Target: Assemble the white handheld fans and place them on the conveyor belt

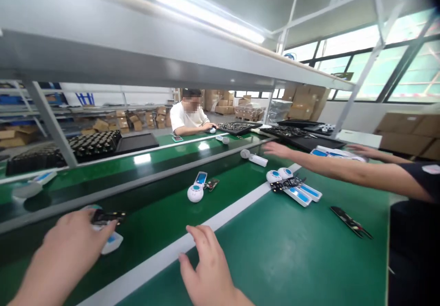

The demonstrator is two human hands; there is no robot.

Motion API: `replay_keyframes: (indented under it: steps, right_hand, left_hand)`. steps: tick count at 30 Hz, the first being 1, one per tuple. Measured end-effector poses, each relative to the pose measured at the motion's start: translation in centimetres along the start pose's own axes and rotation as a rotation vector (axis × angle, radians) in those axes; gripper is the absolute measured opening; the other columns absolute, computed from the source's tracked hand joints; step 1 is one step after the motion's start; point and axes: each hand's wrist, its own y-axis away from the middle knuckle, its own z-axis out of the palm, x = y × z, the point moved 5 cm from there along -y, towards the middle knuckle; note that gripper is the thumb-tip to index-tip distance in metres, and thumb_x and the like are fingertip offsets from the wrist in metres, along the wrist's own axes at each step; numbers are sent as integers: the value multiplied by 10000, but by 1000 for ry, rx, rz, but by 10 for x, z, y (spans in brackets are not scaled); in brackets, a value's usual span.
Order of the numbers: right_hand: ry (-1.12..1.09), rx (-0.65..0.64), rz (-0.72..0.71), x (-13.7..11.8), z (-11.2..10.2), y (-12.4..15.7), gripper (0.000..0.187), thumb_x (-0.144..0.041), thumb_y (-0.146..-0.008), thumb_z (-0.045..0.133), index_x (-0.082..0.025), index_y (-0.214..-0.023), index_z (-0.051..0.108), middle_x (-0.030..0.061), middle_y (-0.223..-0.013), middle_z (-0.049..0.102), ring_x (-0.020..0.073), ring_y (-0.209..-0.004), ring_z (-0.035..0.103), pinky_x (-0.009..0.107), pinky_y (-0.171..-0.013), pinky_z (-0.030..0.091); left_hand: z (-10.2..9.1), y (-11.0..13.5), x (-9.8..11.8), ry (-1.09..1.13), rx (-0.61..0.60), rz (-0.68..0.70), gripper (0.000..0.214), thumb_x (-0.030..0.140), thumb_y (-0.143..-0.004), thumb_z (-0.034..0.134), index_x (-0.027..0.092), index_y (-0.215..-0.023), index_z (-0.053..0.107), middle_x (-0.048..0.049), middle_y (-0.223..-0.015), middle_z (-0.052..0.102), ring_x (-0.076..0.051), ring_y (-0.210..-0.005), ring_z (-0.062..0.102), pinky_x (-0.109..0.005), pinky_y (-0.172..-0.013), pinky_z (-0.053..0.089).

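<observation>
At the lower left, my left hand point(68, 246) is closed around a white-and-blue handheld device point(112, 244) with a black circuit board point(115, 216) on top of it. The fingers hide much of the device. My right hand point(209, 269) is over the near edge of the green table by the white strip, fingers apart and nothing in them. Farther along the belt lies another white device point(195, 193) with a round head, beside a small circuit board point(211, 185). To the right, two white-and-blue devices point(302, 196) lie side by side with black boards point(283, 185) across them.
A co-worker's arm point(326, 168) reaches in from the right. Another person point(188, 115) sits across the belt point(154, 184). A loose black board point(347, 219) lies on the green table point(292, 260). Black trays point(137, 143) stand beyond; a shelf point(172, 63) hangs overhead.
</observation>
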Motion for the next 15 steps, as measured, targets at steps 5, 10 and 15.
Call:
replay_keyframes:
  steps: [5,10,15]
  right_hand:
    - [-29,91,-30,3,-3,0,467,-112,-771,561,-222,-1224,585,103,-1103,640,265,-963,670,374,-786,608]
    - [-9,186,22,14,-6,-2,434,-116,-766,569,-255,-1177,595,88,-1065,654,279,-907,680,369,-711,614]
    - [-8,264,62,7,-29,-11,362,-173,-833,580,-244,-1188,599,106,-1106,647,294,-990,655,386,-765,608]
  left_hand:
    - [70,8,124,262,-261,89,699,600,-831,611,110,-1319,508,-183,-1293,617,-316,-1163,617,-378,-944,480]
    - [120,2,182,383,-313,27,390,385,-942,606,168,-1263,566,-99,-1257,608,-244,-1077,628,-471,-922,513]
    - [98,-6,161,541,-350,61,380,342,-937,620,172,-1272,557,-97,-1274,592,-247,-1089,619,-463,-914,522]
